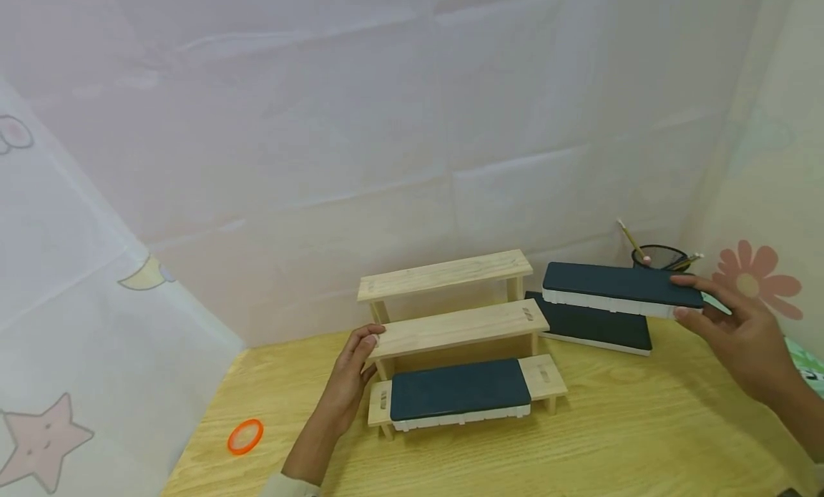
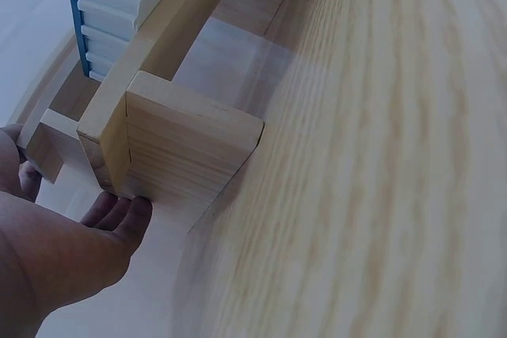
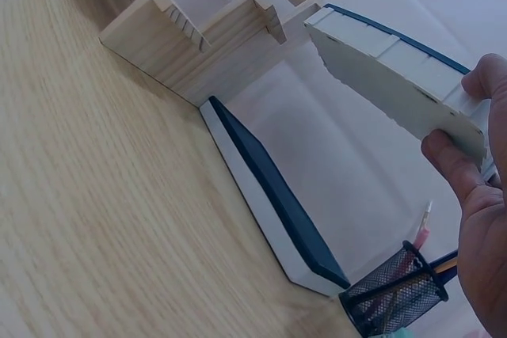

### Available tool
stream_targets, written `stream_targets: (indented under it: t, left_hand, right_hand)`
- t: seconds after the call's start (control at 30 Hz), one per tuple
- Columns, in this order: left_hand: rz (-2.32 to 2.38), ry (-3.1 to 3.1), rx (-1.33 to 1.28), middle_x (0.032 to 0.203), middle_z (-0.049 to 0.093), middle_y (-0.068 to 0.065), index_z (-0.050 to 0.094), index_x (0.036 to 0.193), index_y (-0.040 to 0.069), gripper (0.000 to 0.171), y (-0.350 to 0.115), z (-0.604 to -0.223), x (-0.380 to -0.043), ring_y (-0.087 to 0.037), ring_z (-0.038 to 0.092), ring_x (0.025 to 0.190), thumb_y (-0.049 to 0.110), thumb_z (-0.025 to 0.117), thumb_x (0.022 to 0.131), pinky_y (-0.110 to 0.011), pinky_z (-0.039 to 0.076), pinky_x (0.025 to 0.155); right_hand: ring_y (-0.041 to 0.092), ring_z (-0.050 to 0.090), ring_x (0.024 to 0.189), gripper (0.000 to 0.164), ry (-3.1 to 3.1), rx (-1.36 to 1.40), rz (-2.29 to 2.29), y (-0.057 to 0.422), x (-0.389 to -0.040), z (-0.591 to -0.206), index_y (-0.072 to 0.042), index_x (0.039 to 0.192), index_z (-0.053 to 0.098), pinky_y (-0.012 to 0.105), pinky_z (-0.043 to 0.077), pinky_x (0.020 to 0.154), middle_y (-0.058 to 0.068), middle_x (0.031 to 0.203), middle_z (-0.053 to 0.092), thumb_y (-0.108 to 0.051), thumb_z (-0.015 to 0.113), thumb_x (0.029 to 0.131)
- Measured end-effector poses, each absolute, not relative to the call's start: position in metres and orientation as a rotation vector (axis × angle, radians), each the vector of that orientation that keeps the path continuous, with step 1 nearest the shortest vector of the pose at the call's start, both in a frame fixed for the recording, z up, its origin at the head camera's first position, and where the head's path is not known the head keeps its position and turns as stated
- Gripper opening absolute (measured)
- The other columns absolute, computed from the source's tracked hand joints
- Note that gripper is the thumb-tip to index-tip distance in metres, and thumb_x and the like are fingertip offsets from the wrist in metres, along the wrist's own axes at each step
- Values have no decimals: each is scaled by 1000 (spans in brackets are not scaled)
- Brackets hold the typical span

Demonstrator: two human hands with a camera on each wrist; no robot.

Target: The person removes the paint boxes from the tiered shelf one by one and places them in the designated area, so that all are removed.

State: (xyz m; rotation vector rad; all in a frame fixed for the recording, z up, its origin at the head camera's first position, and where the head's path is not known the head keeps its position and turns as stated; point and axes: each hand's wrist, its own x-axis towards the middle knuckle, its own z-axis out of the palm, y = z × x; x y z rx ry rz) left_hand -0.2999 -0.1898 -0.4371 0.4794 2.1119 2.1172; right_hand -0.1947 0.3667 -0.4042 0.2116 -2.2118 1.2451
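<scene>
A three-step wooden shelf [image 1: 453, 329] stands on the table, and my left hand [image 1: 350, 368] grips the left end of its middle step. In the left wrist view, the fingers of that hand curl about the shelf's end. On the lowest step lies a white box with a dark blue lid [image 1: 460, 390]. My right hand [image 1: 747, 325] holds a second such box [image 1: 621, 286] by its right end, thumb and fingers on opposite faces, raised above the table. Beneath it a third box [image 1: 599, 325] lies flat on the table, right of the shelf.
A black mesh pen cup [image 3: 396, 290] with pencils stands at the back right. On the table's left side lies an orange ring [image 1: 245, 437]. A pale cloth [image 1: 322, 161] with printed figures hangs behind and beside the table.
</scene>
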Motion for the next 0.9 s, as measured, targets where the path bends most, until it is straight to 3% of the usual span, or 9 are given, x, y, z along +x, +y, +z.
stream_targets:
  t: [0.17, 0.27, 0.33, 0.57, 0.63, 0.77, 0.9]
  left_hand:
    - [2116, 2107, 476, 157, 24, 9, 47, 140, 21, 41, -190, -438, -299, -20, 16, 148, 45, 43, 107, -64, 15, 115]
    - [2115, 2107, 478, 157, 23, 9, 46, 141, 21, 41, -190, -438, -299, -20, 15, 148, 45, 43, 108, -64, 14, 115]
    - [2114, 2106, 479, 158, 22, 8, 46, 141, 21, 41, -190, -437, -299, -20, 15, 148, 45, 43, 108, -64, 14, 115]
    - [2119, 2097, 477, 157, 23, 8, 46, 140, 20, 41, -190, -438, -300, -21, 15, 148, 44, 43, 108, -65, 15, 114]
    - [2118, 2100, 477, 157, 23, 8, 47, 140, 20, 40, -190, -438, -300, -21, 16, 148, 44, 43, 108, -65, 15, 114]
    - [2116, 2101, 483, 157, 24, 8, 46, 140, 20, 40, -190, -438, -300, -21, 16, 148, 44, 43, 108, -65, 15, 114]
    - [2117, 2099, 481, 157, 24, 8, 46, 140, 20, 41, -190, -438, -300, -21, 16, 148, 44, 43, 108, -65, 15, 114]
  right_hand:
    - [-8, 63, 92, 53, -2210, 214, 1198, 367, -193, -409, -10, 146, 53, 12, 47, 60, -1, 149, 41, -2, 67, 96]
    - [-7, 63, 91, 52, -2208, 215, 1202, 367, -193, -411, -9, 145, 53, 11, 48, 62, -1, 148, 42, -2, 67, 96]
    - [-8, 62, 99, 52, -2219, 199, 1211, 366, -192, -414, -10, 146, 53, 12, 50, 65, 1, 149, 41, -4, 67, 96]
    - [-18, 58, 98, 54, -2270, 97, 1260, 365, -189, -421, -18, 149, 50, 24, 39, 44, -8, 145, 43, -15, 68, 98]
    - [-14, 59, 83, 54, -2285, 69, 1241, 365, -188, -422, -20, 149, 51, 27, 35, 39, -9, 140, 45, -17, 69, 98]
    - [-22, 54, 91, 55, -2334, 26, 1207, 365, -186, -425, -24, 150, 49, 31, 32, 37, -13, 143, 42, -24, 68, 98]
    - [-26, 47, 105, 56, -2355, 21, 1239, 365, -185, -428, -25, 151, 47, 28, 39, 41, -9, 153, 34, -26, 68, 99]
